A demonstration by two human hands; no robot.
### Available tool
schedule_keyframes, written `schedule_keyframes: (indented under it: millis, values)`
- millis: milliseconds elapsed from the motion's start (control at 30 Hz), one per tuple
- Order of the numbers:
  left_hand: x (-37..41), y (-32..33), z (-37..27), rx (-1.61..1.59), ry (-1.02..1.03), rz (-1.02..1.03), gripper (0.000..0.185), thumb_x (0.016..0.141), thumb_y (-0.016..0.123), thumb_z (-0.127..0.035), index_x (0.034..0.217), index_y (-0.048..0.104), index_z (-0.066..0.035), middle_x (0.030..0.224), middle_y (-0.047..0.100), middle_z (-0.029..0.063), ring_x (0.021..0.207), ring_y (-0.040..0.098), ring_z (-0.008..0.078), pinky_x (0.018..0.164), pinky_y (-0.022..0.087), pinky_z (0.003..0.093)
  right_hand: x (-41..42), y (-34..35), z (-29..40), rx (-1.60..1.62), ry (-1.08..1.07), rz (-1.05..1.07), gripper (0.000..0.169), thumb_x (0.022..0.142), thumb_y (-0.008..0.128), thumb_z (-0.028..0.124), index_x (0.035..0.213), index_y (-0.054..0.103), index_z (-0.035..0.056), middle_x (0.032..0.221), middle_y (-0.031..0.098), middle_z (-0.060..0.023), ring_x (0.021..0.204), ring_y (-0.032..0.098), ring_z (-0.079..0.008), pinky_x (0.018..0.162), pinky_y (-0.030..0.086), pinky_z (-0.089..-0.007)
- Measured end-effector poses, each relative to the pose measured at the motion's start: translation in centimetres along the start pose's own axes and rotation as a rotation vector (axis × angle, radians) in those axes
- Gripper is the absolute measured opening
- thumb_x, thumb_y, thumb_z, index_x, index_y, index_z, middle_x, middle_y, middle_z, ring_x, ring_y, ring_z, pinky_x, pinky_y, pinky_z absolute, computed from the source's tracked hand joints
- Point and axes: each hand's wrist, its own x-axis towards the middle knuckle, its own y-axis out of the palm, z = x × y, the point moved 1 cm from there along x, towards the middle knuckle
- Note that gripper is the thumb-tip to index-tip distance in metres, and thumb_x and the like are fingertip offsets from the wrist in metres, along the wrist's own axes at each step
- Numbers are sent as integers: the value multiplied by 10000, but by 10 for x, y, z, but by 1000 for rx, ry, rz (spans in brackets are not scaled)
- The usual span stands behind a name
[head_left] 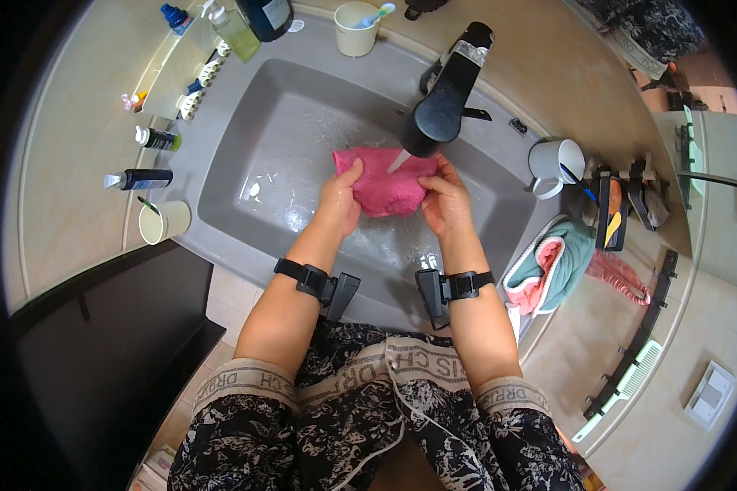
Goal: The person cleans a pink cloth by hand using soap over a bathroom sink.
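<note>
A wet pink cloth (390, 187) is stretched between my two hands above the grey sink basin (239, 147). My left hand (342, 199) grips its left side, thumb on top. At its right side, my right hand (448, 199) holds the edge between thumb and fingers. Water runs from the black faucet (439, 116) onto the cloth's upper middle. The fingers beneath the cloth are partly hidden. A black device is strapped to each forearm.
Bottles (138, 179) and a cream cup (164, 222) line the left rim. Behind the basin stands a cup with a toothbrush (356, 37). A white mug (556, 161) and a folded green-and-pink towel (562, 264) lie to the right; a light green comb (639, 368) hangs beyond.
</note>
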Motion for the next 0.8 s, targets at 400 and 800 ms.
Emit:
schedule_keyframes:
  millis: [400,800]
  values:
    - [7,2,9,-397,-97,98,469,945,343,-497,1192,491,-126,1236,528,88,1142,497,252,963,405,423,-1,67,-49,-1477,-638,102,365,788,598,181,1145,544,130,1126,564,-162,1070,516,-361,928,385,-430]
    - [-5,-6,5,92,-226,234,248,877,591,-174,1091,562,-53,988,627,73,862,609,176,744,493,311,33,29,-12,-702,393,212,484,842,652,228,1245,470,31,1080,575,-80,933,574,-166,769,468,-273]
